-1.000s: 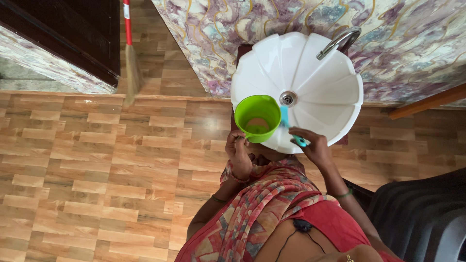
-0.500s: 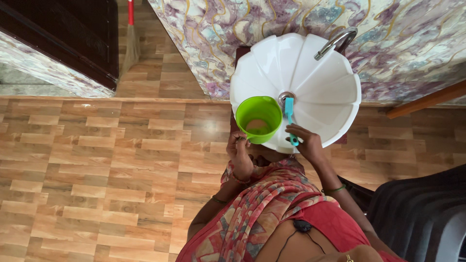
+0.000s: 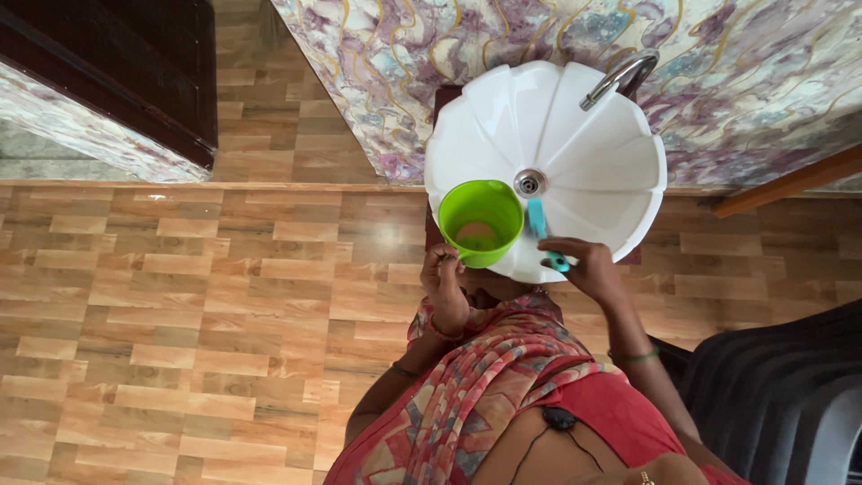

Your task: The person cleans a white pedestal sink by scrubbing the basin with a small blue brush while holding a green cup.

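My left hand (image 3: 446,286) is closed around the handle of a green plastic mug (image 3: 480,222), fingers wrapped tight, and I hold the mug upright at the near-left rim of the white fluted basin (image 3: 575,162). The mug overlaps that rim — part of it hangs over the basin, part over the floor side. A little liquid or residue shows at its bottom; what it is I cannot tell.

My right hand (image 3: 591,268) sits at the near rim of the basin, just right of the mug, fingers pinched on a slim teal brush (image 3: 542,232). Its handle runs from my fingertips up towards the drain (image 3: 530,182), and the far end lies just below the drain, near the middle of the bowl. The brush and the mug are close beside each other but I cannot tell whether they touch.

At the far-right edge of the basin a curved metal tap (image 3: 620,79) reaches in over the bowl. Behind it stands a marbled wall (image 3: 431,54) in purple, cream and gold. Under me is a wood-pattern tiled floor (image 3: 180,314), and a dark ribbed chair (image 3: 781,395) stands at my right — well apart from the basin. A patterned scarf (image 3: 485,377) drapes over my front, and bangles circle both wrists.
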